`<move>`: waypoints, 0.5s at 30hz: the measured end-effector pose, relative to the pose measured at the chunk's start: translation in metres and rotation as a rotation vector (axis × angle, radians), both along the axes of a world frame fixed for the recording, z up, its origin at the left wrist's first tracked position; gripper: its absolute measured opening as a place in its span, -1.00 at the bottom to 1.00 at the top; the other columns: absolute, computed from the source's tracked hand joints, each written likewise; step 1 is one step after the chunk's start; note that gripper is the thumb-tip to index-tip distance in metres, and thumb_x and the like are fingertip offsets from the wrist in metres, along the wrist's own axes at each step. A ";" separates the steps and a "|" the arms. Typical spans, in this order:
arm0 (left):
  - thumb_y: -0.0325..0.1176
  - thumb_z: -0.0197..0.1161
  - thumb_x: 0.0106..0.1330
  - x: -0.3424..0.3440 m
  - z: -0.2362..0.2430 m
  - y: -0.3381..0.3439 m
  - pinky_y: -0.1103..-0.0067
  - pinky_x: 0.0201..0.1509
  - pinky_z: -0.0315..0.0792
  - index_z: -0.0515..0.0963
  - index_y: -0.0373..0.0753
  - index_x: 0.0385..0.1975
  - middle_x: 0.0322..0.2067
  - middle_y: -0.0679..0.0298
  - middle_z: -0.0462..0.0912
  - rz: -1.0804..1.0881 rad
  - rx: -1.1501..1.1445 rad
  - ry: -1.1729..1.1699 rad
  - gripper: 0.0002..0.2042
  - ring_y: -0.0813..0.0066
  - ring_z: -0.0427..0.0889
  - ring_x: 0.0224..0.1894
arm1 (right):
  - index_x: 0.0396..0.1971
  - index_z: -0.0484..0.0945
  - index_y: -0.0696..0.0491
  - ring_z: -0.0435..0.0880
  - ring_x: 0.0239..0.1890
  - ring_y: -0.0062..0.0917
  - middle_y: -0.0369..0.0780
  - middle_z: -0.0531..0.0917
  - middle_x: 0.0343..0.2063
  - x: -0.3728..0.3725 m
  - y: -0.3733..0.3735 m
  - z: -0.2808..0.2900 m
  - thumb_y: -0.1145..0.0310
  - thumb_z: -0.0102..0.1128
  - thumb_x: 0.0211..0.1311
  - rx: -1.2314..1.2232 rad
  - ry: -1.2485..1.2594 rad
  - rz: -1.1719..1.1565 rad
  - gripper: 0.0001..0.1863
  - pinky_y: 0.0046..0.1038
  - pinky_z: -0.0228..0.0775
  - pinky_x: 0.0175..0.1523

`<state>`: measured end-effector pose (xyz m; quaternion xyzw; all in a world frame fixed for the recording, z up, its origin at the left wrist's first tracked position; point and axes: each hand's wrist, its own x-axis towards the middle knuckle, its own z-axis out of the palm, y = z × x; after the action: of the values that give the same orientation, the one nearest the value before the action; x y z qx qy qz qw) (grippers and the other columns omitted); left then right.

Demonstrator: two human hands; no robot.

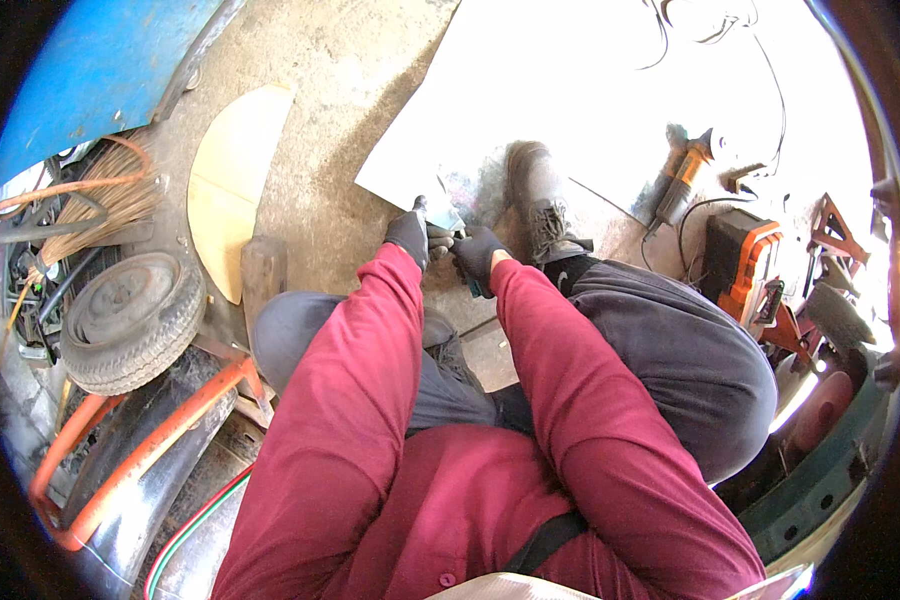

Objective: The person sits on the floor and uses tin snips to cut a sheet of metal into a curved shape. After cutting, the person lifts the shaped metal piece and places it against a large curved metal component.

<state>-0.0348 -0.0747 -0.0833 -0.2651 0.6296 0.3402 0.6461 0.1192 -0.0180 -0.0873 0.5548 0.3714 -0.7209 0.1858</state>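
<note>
My left hand (410, 234), in a dark glove, pinches the near edge of a large white sheet (390, 172) that lies on the floor, its thumb pointing away from me. Close beside it on the right, my gloved right hand (478, 252) is closed around a hand tool (476, 288) with a bluish-green handle. The tool's front end is mostly hidden between the two hands, at the sheet's edge. Strong light washes out much of the sheet. My right shoe (535, 190) stands on or against it, just beyond the right hand.
An orange-and-black angle grinder (682, 182) lies right of my shoe, its cable trailing. Farther right are an orange-and-black case (738, 255) and red metal stands (838, 235). On the left lie a tan half-round panel (232, 185), a wheel (130, 320) and a twig broom (105, 200).
</note>
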 end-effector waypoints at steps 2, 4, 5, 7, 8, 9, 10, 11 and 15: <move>0.22 -0.17 0.61 0.001 -0.002 -0.002 0.48 -0.66 0.46 0.59 -0.39 -0.18 -0.52 0.03 0.72 0.029 0.003 0.009 -0.33 0.28 0.62 -0.67 | -0.08 0.66 0.09 0.63 -0.50 -0.40 -0.14 0.67 -0.46 -0.005 0.005 0.002 0.28 0.13 0.34 -0.092 -0.053 -0.005 -0.72 -0.25 0.47 -0.41; 0.32 -0.16 0.55 -0.002 -0.006 0.007 0.45 -0.69 0.39 0.59 -0.33 -0.21 -0.59 0.10 0.66 0.066 -0.052 0.015 -0.29 0.29 0.54 -0.72 | -0.08 0.66 0.11 0.66 -0.48 -0.36 -0.12 0.69 -0.44 -0.012 0.017 0.009 0.26 0.15 0.33 -0.129 -0.066 0.014 -0.70 -0.23 0.50 -0.39; 0.34 -0.16 0.54 0.001 0.005 0.014 0.44 -0.70 0.35 0.59 -0.30 -0.25 -0.64 0.13 0.63 0.076 -0.066 0.023 -0.29 0.30 0.51 -0.75 | -0.11 0.63 0.15 0.66 -0.48 -0.33 -0.11 0.67 -0.43 -0.013 0.021 0.013 0.26 0.16 0.32 -0.127 -0.063 0.033 -0.70 -0.22 0.51 -0.39; 0.36 -0.16 0.53 0.003 0.009 0.020 0.43 -0.72 0.26 0.57 -0.24 -0.35 -0.72 0.20 0.53 0.063 -0.045 0.037 -0.31 0.32 0.43 -0.79 | -0.13 0.61 0.20 0.68 -0.46 -0.29 -0.08 0.68 -0.40 -0.015 0.029 0.022 0.26 0.17 0.32 -0.117 -0.040 0.038 -0.69 -0.20 0.55 -0.37; 0.36 -0.15 0.52 0.001 0.008 0.019 0.42 -0.73 0.22 0.54 -0.21 -0.41 -0.75 0.23 0.47 0.046 -0.013 0.047 -0.32 0.33 0.38 -0.81 | -0.12 0.62 0.21 0.71 -0.43 -0.28 -0.06 0.70 -0.37 -0.020 0.033 0.035 0.26 0.17 0.33 -0.114 -0.017 0.029 -0.68 -0.20 0.58 -0.34; 0.36 -0.15 0.51 0.000 0.007 0.019 0.41 -0.73 0.17 0.52 -0.18 -0.47 -0.79 0.26 0.41 0.029 0.018 0.056 -0.33 0.34 0.33 -0.83 | -0.12 0.63 0.22 0.74 -0.41 -0.27 -0.04 0.73 -0.35 -0.023 0.035 0.041 0.25 0.17 0.34 -0.110 0.006 0.020 -0.67 -0.20 0.61 -0.32; 0.35 -0.14 0.52 -0.001 0.006 0.018 0.42 -0.72 0.16 0.48 -0.14 -0.52 -0.80 0.30 0.37 0.025 0.026 0.070 -0.35 0.35 0.32 -0.82 | -0.11 0.63 0.22 0.76 -0.36 -0.27 -0.04 0.74 -0.31 -0.022 0.038 0.035 0.26 0.15 0.36 -0.127 0.047 0.093 -0.68 -0.21 0.64 -0.27; 0.33 -0.12 0.52 0.001 0.009 0.021 0.42 -0.70 0.15 0.44 -0.10 -0.57 -0.81 0.34 0.33 0.015 0.034 0.074 -0.38 0.37 0.30 -0.82 | -0.09 0.64 0.22 0.78 -0.32 -0.27 -0.03 0.76 -0.28 -0.016 0.045 0.024 0.28 0.13 0.38 -0.144 0.078 0.159 -0.68 -0.21 0.67 -0.21; 0.27 -0.07 0.53 0.001 0.021 0.031 0.41 -0.67 0.11 0.39 -0.04 -0.56 -0.82 0.39 0.27 0.048 0.033 0.068 -0.45 0.39 0.25 -0.81 | -0.07 0.66 0.20 0.83 -0.13 -0.27 -0.02 0.79 -0.16 -0.010 0.060 0.011 0.26 0.09 0.43 -0.122 0.220 0.408 -0.67 -0.24 0.70 0.04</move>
<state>-0.0334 -0.0436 -0.0623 -0.2575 0.6391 0.3749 0.6202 0.1097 0.0417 -0.0759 0.3739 0.4496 -0.7457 0.3194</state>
